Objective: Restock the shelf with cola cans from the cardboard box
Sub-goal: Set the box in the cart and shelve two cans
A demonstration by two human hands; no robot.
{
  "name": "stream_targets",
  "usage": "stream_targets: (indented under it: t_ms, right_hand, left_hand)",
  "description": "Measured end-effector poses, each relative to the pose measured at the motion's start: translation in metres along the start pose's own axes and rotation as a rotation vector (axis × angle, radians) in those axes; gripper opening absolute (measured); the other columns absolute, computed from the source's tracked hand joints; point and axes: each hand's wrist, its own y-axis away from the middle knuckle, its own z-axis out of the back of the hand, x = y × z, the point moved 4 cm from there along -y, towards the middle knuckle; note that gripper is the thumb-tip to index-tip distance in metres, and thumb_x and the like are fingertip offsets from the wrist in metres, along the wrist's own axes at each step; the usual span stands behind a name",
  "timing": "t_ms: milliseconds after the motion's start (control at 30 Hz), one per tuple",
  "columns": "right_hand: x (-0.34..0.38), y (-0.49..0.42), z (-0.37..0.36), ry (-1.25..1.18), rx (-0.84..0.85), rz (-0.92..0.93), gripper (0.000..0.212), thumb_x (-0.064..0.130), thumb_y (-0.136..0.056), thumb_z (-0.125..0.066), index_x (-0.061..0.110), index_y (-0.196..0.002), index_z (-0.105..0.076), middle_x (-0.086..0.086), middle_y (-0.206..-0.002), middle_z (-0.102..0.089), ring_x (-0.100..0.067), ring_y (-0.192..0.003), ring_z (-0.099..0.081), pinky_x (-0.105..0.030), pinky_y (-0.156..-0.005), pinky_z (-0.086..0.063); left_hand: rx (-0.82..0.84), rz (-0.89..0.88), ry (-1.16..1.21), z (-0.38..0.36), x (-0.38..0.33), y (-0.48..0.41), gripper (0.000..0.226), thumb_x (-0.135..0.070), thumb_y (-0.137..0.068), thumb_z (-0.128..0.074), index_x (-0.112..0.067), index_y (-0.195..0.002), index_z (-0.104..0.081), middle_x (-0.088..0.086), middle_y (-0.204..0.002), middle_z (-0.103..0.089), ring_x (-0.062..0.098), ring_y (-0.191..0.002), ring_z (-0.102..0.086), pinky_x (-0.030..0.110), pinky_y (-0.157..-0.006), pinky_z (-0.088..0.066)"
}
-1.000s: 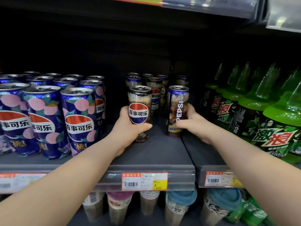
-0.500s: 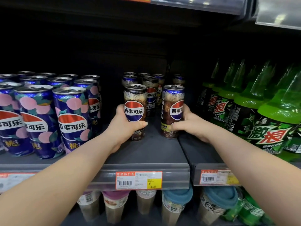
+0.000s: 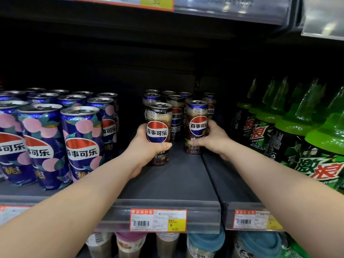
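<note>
My left hand [image 3: 147,148] grips a tall brown cola can [image 3: 158,125] standing on the grey shelf [image 3: 167,185], its round logo facing me. My right hand [image 3: 214,139] wraps the lower part of a second brown cola can [image 3: 197,123] just to the right, logo also facing me. Several more brown cola cans [image 3: 175,108] stand in rows behind these two, deeper on the shelf. The cardboard box is out of view.
Blue peach-pattern cans [image 3: 80,144] fill the shelf's left side. Green soda bottles [image 3: 290,138] line the right section past a divider. Price tags [image 3: 158,219] run along the shelf front. Lidded cups [image 3: 204,243] stand on the shelf below; another shelf edge [image 3: 223,12] hangs overhead.
The right can has been turned so its round logo faces me instead of the side lettering. Both hands stay on their cans, roughly in place.
</note>
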Motion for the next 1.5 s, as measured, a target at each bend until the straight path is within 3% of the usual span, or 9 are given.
stream_targets:
  t_ms: [167, 500, 667, 1133, 1233, 1300, 1367, 1433, 1500]
  right_hand:
    - [-0.003, -0.024, -0.006, -0.04, -0.03, -0.002, 0.077, 0.005, -0.065, -0.081, 0.012, -0.131, -0.042, -0.008, -0.127, -0.057, -0.02, -0.113, -0.054, -0.027, -0.089, -0.044]
    - [-0.013, -0.055, -0.013, -0.053, -0.065, -0.011, 0.081, 0.01, -0.067, -0.081, 0.016, -0.135, -0.037, -0.008, -0.129, -0.055, -0.026, -0.117, -0.053, -0.044, -0.097, -0.047]
    - [-0.009, -0.06, -0.014, -0.032, -0.055, 0.02, 0.075, 0.005, -0.067, -0.08, 0.01, -0.131, -0.041, -0.01, -0.128, -0.057, -0.025, -0.118, -0.053, -0.034, -0.097, -0.045]
    - [-0.011, -0.056, -0.01, -0.047, -0.037, -0.052, 0.08, 0.009, -0.069, -0.079, 0.009, -0.136, -0.036, -0.011, -0.135, -0.052, -0.027, -0.123, -0.05, -0.037, -0.094, -0.044]
    - [-0.008, -0.047, 0.0, 0.047, -0.19, -0.039, 0.079, 0.016, -0.067, -0.081, 0.009, -0.134, -0.039, -0.012, -0.137, -0.047, -0.028, -0.122, -0.05, -0.037, -0.1, -0.044]
    - [0.005, -0.029, 0.002, 0.048, -0.249, 0.018, 0.065, 0.02, -0.072, -0.077, 0.013, -0.128, -0.046, -0.011, -0.134, -0.047, -0.025, -0.117, -0.052, -0.036, -0.098, -0.045]
    - [0.02, -0.008, -0.009, -0.079, -0.082, 0.074, 0.052, 0.025, -0.076, -0.074, 0.018, -0.122, -0.051, -0.006, -0.127, -0.055, -0.019, -0.11, -0.055, -0.033, -0.092, -0.048]
    - [0.036, 0.018, -0.026, -0.172, 0.2, 0.062, 0.059, 0.034, -0.077, -0.072, 0.024, -0.129, -0.047, 0.002, -0.126, -0.056, -0.013, -0.111, -0.055, -0.031, -0.092, -0.048]
    - [0.047, 0.034, -0.038, -0.174, 0.318, 0.061, 0.071, 0.036, -0.074, -0.074, 0.027, -0.135, -0.039, 0.007, -0.123, -0.055, -0.01, -0.112, -0.055, -0.03, -0.093, -0.048]
  left_hand:
    - [-0.025, 0.009, -0.026, 0.0, 0.002, -0.008, 0.079, -0.006, -0.07, -0.076, -0.022, -0.135, -0.034, 0.002, -0.116, -0.058, 0.018, -0.108, -0.054, 0.029, -0.086, -0.041]
    - [-0.034, -0.015, -0.038, 0.001, 0.01, -0.011, 0.075, -0.007, -0.07, -0.076, -0.023, -0.131, -0.036, 0.001, -0.115, -0.06, 0.018, -0.108, -0.055, 0.031, -0.091, -0.043]
    - [-0.031, 0.004, -0.037, 0.001, 0.01, -0.01, 0.079, -0.006, -0.067, -0.078, -0.023, -0.133, -0.036, 0.002, -0.117, -0.061, 0.019, -0.11, -0.056, 0.035, -0.096, -0.044]
    - [-0.023, 0.035, -0.086, 0.003, 0.013, -0.008, 0.082, -0.001, -0.065, -0.078, -0.02, -0.133, -0.036, 0.003, -0.116, -0.06, 0.02, -0.108, -0.056, 0.031, -0.092, -0.044]
    - [-0.014, 0.062, -0.123, 0.003, 0.014, -0.006, 0.085, 0.001, -0.061, -0.079, -0.017, -0.134, -0.038, 0.005, -0.116, -0.062, 0.021, -0.108, -0.058, 0.033, -0.095, -0.045]
    - [-0.014, 0.076, -0.142, 0.003, 0.014, -0.004, 0.084, 0.003, -0.061, -0.079, -0.017, -0.133, -0.039, 0.004, -0.115, -0.062, 0.02, -0.106, -0.058, 0.029, -0.089, -0.046]
    - [-0.015, 0.075, -0.133, 0.002, 0.01, -0.002, 0.082, 0.003, -0.062, -0.078, -0.018, -0.131, -0.04, 0.003, -0.113, -0.062, 0.017, -0.103, -0.058, 0.024, -0.083, -0.045]
    - [-0.01, 0.066, -0.128, -0.002, 0.006, -0.002, 0.082, 0.004, -0.062, -0.078, -0.018, -0.131, -0.04, 0.003, -0.113, -0.062, 0.017, -0.101, -0.058, 0.026, -0.084, -0.045]
    - [0.005, 0.051, -0.116, -0.009, 0.004, -0.001, 0.079, 0.006, -0.062, -0.078, -0.017, -0.129, -0.041, 0.003, -0.109, -0.062, 0.016, -0.097, -0.058, 0.027, -0.084, -0.047]
